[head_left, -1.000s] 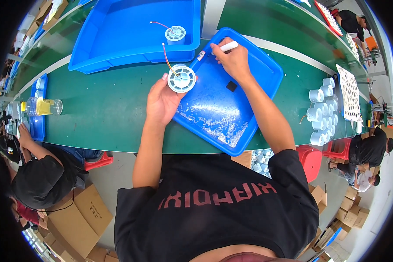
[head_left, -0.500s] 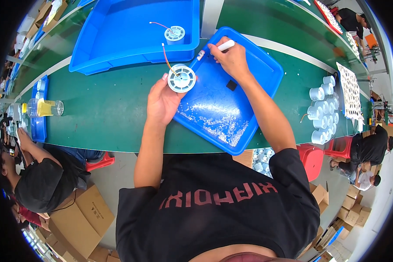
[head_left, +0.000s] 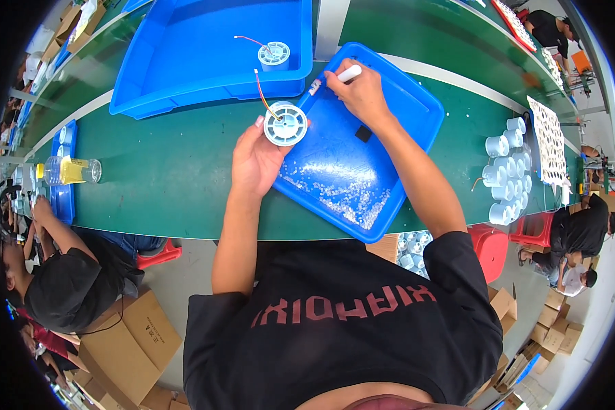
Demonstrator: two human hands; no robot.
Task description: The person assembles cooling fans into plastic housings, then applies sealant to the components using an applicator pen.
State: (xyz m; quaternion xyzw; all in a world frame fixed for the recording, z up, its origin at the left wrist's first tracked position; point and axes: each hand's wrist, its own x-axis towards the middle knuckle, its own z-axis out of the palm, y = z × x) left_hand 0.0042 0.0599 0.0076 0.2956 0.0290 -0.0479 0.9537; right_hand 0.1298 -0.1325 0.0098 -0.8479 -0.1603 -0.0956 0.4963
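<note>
We see a green desk [head_left: 164, 171] carrying a large blue bin [head_left: 184, 61] and, nearer us, a smaller blue tray [head_left: 417, 130] strewn with pale granules. Over the tray's left edge our left hand [head_left: 256, 160] grips a round white spool-like part [head_left: 285, 124], flat face up, its red-and-yellow wire [head_left: 260, 87] trailing up-left. Our right hand [head_left: 362, 89] pinches a white pen-like tool [head_left: 331, 78], long axis slanting down-left toward the part. Open desk lies left.

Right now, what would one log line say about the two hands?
left hand: holds white spool | right hand: holds white pen, tip near spool | below: blue tray
</note>
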